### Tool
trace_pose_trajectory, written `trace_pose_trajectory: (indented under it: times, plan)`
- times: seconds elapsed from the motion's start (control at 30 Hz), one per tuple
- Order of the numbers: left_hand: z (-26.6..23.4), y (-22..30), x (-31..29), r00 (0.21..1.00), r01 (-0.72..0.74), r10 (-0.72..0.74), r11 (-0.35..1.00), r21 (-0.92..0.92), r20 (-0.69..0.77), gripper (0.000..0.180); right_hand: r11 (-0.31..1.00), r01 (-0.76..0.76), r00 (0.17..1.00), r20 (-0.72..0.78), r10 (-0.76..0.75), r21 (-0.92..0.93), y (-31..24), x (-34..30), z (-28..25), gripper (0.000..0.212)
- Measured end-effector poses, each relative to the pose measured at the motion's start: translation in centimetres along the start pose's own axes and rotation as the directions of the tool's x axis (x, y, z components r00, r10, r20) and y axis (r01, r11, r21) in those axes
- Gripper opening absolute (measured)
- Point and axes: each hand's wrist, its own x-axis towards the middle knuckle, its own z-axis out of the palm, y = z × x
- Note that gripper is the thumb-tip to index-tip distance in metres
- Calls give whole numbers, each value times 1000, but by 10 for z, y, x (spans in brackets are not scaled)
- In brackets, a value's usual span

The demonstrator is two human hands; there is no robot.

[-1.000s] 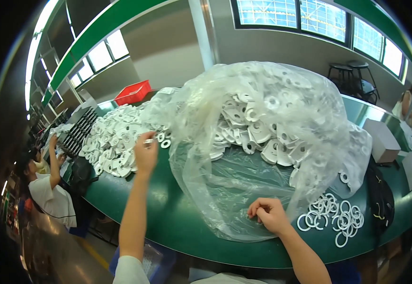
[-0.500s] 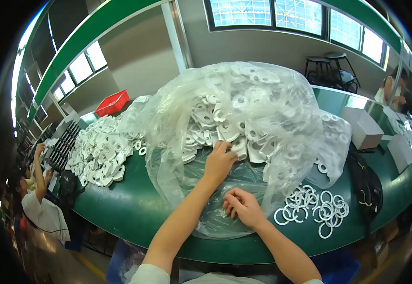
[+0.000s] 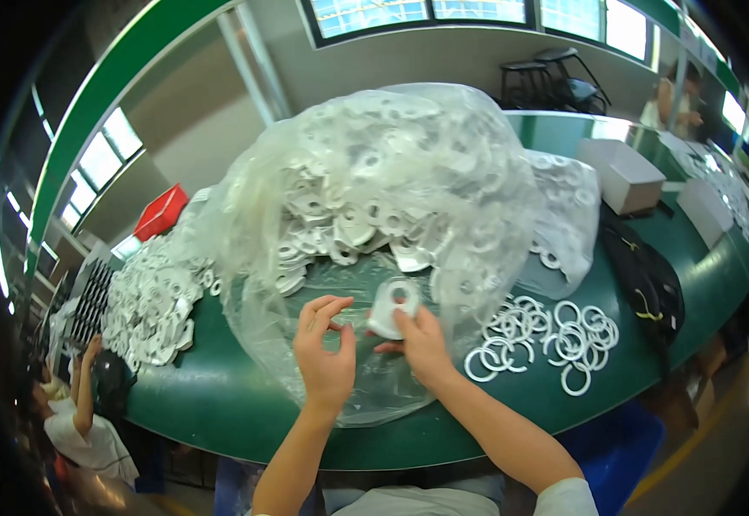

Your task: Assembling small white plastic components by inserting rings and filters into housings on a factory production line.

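1. White holed plate (image 3: 388, 318) sits in the right hand (image 3: 426, 349), grasped between thumb and fingers, over the clear plastic bag (image 3: 473, 193).
2. It looks light, stiff, perhaps slick (likely plastic); its flat edge suits gripping.
3. Left hand (image 3: 326, 354) hovers beside it, fingers parted, empty.

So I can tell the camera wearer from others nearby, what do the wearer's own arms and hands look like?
The left hand and right hand are ungloved. Both forearms are bare, with no watch, cable or marking visible. A plain, whitish sleeve shows on the right arm; too little shows to describe the left one.
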Motion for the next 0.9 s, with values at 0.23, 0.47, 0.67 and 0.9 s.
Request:
trace_pose_trajectory:
  times: [0.23,0.47,0.67,0.9]
  plan:
    - [87,49,1,516,-474,373,874,-106,771,21,610,327,945,251,-209,-722,37,16,-21,38]
    - [206,48,18,640,-233,334,942,-240,692,25,917,-19,980,175,97,-399,6,3,0,38]
    - [270,53,17,695,-462,428,881,-97,578,28,941,-30,971,212,107,-337,5,8,-8,38]
    - [227,54,23,725,-396,400,908,-136,560,13,916,23,955,280,99,-402,8,2,5,36]
